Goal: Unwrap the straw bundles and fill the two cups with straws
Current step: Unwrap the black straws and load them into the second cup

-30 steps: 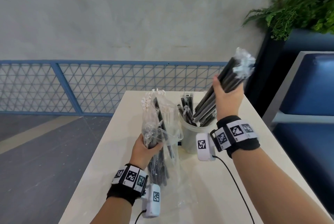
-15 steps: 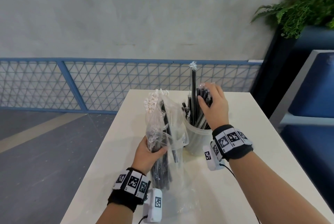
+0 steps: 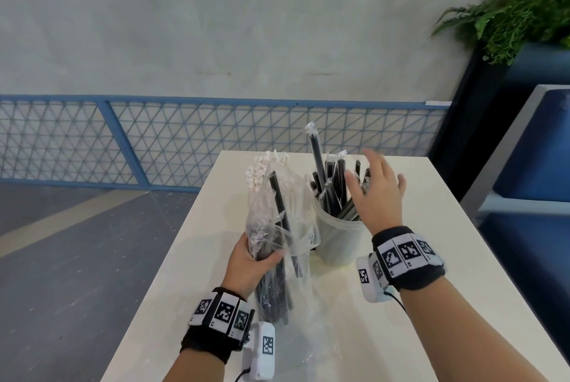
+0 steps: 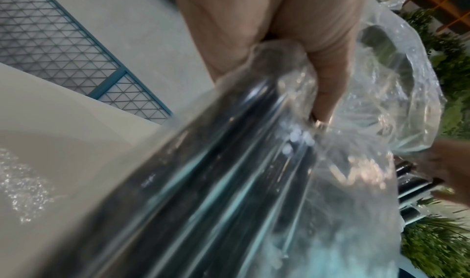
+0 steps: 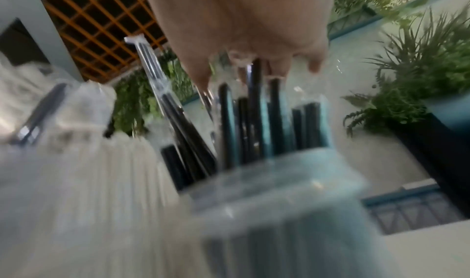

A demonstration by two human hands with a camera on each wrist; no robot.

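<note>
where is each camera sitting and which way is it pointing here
Head: worn on the head, looking forward and down at the table; both forearms, left hand and right hand show.
Left wrist: looks along the left hand, whose grip holds the plastic-wrapped straw bundle; palm and thumb show.
Right wrist: looks along the open right hand above the cup of black straws; blurred fingers show.
All three share the cup's black straws.
</note>
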